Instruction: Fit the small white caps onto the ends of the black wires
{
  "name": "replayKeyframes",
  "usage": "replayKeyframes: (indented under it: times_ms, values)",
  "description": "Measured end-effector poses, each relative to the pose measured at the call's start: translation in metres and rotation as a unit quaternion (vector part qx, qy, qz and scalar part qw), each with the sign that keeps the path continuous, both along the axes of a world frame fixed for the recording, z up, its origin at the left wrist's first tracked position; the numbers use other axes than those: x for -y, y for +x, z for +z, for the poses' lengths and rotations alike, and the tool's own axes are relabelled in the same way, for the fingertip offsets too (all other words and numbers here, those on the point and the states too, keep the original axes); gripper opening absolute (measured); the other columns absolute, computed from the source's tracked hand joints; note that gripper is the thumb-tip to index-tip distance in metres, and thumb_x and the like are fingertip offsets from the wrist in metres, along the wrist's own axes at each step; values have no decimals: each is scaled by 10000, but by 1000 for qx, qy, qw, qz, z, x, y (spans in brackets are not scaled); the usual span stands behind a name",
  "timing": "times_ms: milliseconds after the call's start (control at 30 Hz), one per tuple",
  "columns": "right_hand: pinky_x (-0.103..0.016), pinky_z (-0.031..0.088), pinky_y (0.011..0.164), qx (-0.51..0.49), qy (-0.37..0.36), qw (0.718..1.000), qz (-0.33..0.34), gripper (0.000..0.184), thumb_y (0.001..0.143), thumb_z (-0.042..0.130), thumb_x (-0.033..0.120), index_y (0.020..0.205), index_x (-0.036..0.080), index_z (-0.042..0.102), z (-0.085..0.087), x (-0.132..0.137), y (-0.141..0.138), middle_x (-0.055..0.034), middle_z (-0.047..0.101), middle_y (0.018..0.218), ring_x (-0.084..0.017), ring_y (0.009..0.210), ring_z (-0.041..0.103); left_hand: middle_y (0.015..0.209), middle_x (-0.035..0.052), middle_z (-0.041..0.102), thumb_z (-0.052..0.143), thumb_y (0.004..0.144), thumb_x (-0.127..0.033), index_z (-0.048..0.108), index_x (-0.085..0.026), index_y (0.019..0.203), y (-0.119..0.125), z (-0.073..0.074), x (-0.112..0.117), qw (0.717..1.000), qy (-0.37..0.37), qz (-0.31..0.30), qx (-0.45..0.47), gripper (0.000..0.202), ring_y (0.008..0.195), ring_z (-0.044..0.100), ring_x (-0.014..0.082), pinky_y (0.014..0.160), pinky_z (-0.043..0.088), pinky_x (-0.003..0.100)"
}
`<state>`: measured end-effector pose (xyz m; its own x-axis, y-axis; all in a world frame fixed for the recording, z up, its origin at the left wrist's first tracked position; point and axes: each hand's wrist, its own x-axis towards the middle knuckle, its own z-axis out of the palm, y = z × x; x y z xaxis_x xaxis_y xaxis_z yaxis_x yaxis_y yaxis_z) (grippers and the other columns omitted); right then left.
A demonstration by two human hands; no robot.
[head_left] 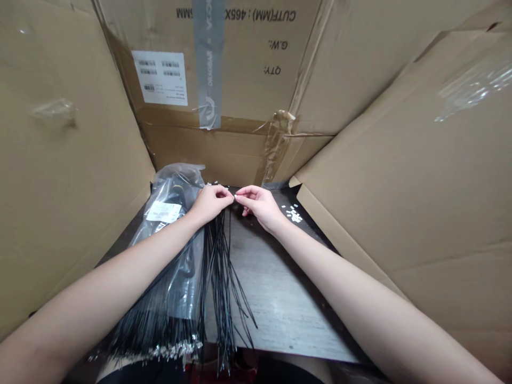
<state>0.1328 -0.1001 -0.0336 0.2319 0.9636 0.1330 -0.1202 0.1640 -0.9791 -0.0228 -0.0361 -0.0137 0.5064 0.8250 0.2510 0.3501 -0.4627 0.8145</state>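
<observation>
My left hand (210, 202) is pinched closed at the top end of a loose bundle of thin black cables (222, 277) that runs down the grey table (280, 288) toward me. My right hand (258, 205) is also pinched, holding a tiny white piece (236, 197) right against the left fingertips. Both hands meet at the far end of the table. To the left lies a clear plastic bag (172, 250) full of more black cables with metal tips at the near end.
A small heap of tiny white pieces (295, 214) lies on the table right of my right hand. Cardboard boxes (420, 176) wall in the table on the left, back and right. A white label (161, 77) is stuck on the back box.
</observation>
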Motion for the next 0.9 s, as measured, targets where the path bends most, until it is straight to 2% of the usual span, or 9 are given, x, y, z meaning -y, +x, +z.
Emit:
replayKeyframes:
  times_ms: [400, 600, 900]
  values:
    - [-212, 449, 385, 20, 8, 1000, 0, 336, 547, 865, 383, 722, 150, 697, 1, -1, 0, -3, 650, 669, -83, 496, 511, 670, 13, 669, 645, 695, -278, 698, -147, 683, 0, 0, 1, 1000, 0, -14, 26, 141, 661, 566, 151, 648, 405, 276]
    - [-215, 436, 375, 44, 14, 999, -9, 308, 573, 845, 383, 714, 149, 702, 0, 1, -1, -1, 646, 647, -76, 456, 498, 638, 5, 651, 643, 687, -252, 690, -147, 666, -1, 4, 4, 1000, 9, -12, 17, 116, 641, 557, 147, 648, 398, 276]
    - [-220, 439, 371, 51, 14, 999, -5, 295, 579, 838, 373, 710, 147, 702, 0, 1, 0, 0, 652, 642, -72, 422, 500, 652, 13, 664, 638, 694, -253, 698, -149, 678, -1, 3, 2, 1000, 21, -19, 12, 122, 659, 576, 156, 653, 409, 276]
